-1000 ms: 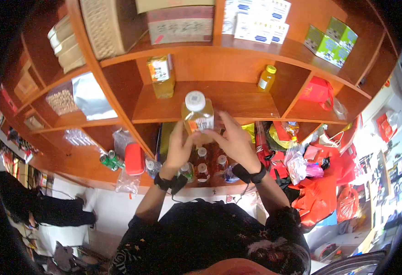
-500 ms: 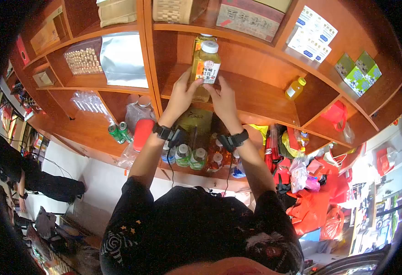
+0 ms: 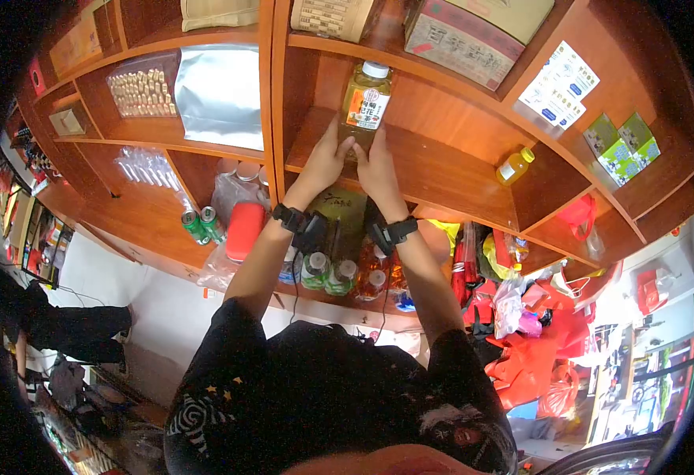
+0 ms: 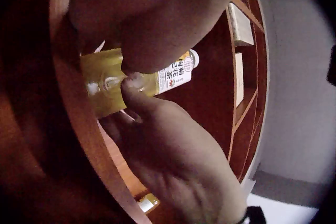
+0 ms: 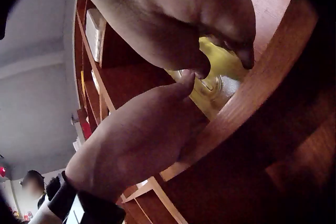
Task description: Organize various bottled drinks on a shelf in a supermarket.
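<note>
A bottle of yellow tea point(image 3: 368, 103) with a white cap and a white-and-orange label stands upright in the shelf compartment, near its left side. My left hand point(image 3: 323, 165) grips the bottle's lower left side, and my right hand point(image 3: 379, 170) grips the lower right. Both thumbs press its front and meet near the middle; in the left wrist view the right hand point(image 4: 173, 145) has its fingertips round the bottle's side. Close to the shelf's front edge point(image 5: 252, 98), the bottle's base shows in the right wrist view. Anything behind the bottle is hidden.
A small yellow-capped bottle point(image 3: 515, 166) stands on the same shelf to the right. Below are several drink bottles point(image 3: 341, 275) and a red case point(image 3: 246, 231). Red bags point(image 3: 529, 364) are piled at lower right. A wooden divider point(image 3: 274, 103) rises left of the compartment.
Both hands have carried the tea bottle forward, from in front of the shelf into the compartment. The similar bottle seen behind it earlier is now hidden. The head view has turned, then steadied.
</note>
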The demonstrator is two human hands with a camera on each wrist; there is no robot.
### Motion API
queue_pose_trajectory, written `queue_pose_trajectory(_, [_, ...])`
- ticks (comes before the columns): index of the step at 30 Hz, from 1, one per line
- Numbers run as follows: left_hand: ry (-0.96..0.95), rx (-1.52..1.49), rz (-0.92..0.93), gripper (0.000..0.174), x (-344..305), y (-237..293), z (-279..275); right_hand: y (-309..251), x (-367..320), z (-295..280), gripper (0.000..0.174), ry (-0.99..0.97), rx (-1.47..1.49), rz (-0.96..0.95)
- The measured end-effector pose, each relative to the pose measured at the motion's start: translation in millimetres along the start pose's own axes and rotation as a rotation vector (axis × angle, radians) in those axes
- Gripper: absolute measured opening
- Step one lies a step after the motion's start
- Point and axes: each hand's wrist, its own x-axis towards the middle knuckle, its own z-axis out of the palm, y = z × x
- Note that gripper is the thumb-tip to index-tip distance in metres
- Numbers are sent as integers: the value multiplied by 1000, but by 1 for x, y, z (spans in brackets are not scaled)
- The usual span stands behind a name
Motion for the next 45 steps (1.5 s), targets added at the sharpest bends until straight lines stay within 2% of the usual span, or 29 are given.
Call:
queue_pose_trajectory(4, [-28, -8, -51, 63, 1, -3, -1, 3, -1, 3, 63, -13, 86, 16])
queue_pose_trajectory(7, [-9, 168, -82, 62, -4, 12, -4, 15, -3, 9, 61, 39, 64, -29])
queue_pose_trajectory(10, [-39, 137, -185, 62, -4, 27, -9, 17, -1, -6, 70, -80, 47, 83])
queue_pose_trajectory(11, [-10, 153, -121, 65, -4, 22, -7, 18, -5, -9, 60, 9, 9, 36])
queue_pose_trajectory(12, [10, 193, -119, 69, -5, 4, -3, 21, -11, -15, 62, 86, -33, 69])
queue_pose_trajectory(14, [93, 260, 24, 73, -8, -10, -2, 13, -30, -54, 54, 82, 12, 75])
queue_pose_trajectory(16, [205, 288, 101, 67, -19, 14, -4, 2, -57, -107, 42, -33, 95, 168])
queue_pose_trajectory(17, [261, 64, 90, 61, -31, 29, 5, 1, -75, -132, 34, -45, 83, 157])
queue_pose_trajectory(18, [318, -159, 65, 55, -49, 44, 13, 6, -94, -157, 33, -105, 53, 211])
queue_pose_trajectory(19, [304, -161, 75, 45, -68, 58, 24, 19, -117, -176, 33, -127, 37, 254])
queue_pose_trajectory(20, [259, -131, 119, 36, -88, 53, 36, 32, -140, -193, 33, -154, 23, 293])
queue_pose_trajectory(21, [66, -47, 39, 31, -108, 62, 43, 48, -165, -207, 37, -213, -64, 406])
queue_pose_trajectory(22, [-117, 41, -29, 26, -123, 72, 53, 88, -202, -214, 48, -238, -284, 166])
queue_pose_trajectory(23, [-250, -53, -91, 23, -140, 66, 73, 106, -232, -216, 53, -336, -385, 149])
queue_pose_trajectory(24, [-377, -143, -152, 20, -157, 61, 94, 127, -259, -210, 57, -389, -417, 228])
queue_pose_trajectory(25, [-557, -82, -236, 21, -163, 67, 106, 147, -286, -204, 61, -445, -453, 304])
queue_pose_trajectory(26, [-734, -17, -319, 23, -168, 74, 116, 172, -314, -192, 65, -450, -417, 479])
queue_pose_trajectory(28, [-795, 18, -218, 25, -184, 79, 140, 212, -355, -161, 68, -242, -575, 294])
queue_pose_trajectory(29, [-818, 42, -161, 26, -189, 74, 152, 196, -347, -165, 66, -339, -397, 573])
queue_pose_trajectory(30, [-810, -2, -23, 27, -192, 61, 164, 188, -343, -171, 62, -367, -419, 615])
queue_pose_trajectory(32, [-847, 9, -39, 28, -203, 47, 183, 161, -332, -184, 60, -379, -426, 689])
queue_pose_trajectory(33, [-886, 49, -54, 32, -197, 59, 185, 192, -352, -176, 62, -287, -386, 599])
queue_pose_trajectory(35, [-913, 90, -41, 46, -194, 73, 188, 190, -348, -183, 57, -309, -390, 667])
queue_pose_trajectory(37, [-869, 68, -11, 69, -208, 63, 200, 158, -330, -197, 51, -258, -508, 472])
queue_pose_trajectory(38, [-830, 44, -14, 83, -209, 58, 206, 168, -330, -196, 53, -134, -615, 242])
queue_pose_trajectory(39, [-823, -10, 67, 99, -193, 79, 198, 151, -310, -205, 53, -103, -605, 197])
queue_pose_trajectory(41, [-811, -129, -43, 90, -185, 89, 192, 90, -270, -232, 53, -59, -567, 170])
queue_pose_trajectory(43, [-837, -340, -156, 90, -179, 96, 193, 41, -234, -256, 54, -28, -523, 194])
queue_pose_trajectory(45, [-690, -373, -113, 91, -161, 125, 176, 2, -197, -267, 52, 65, -475, 47])
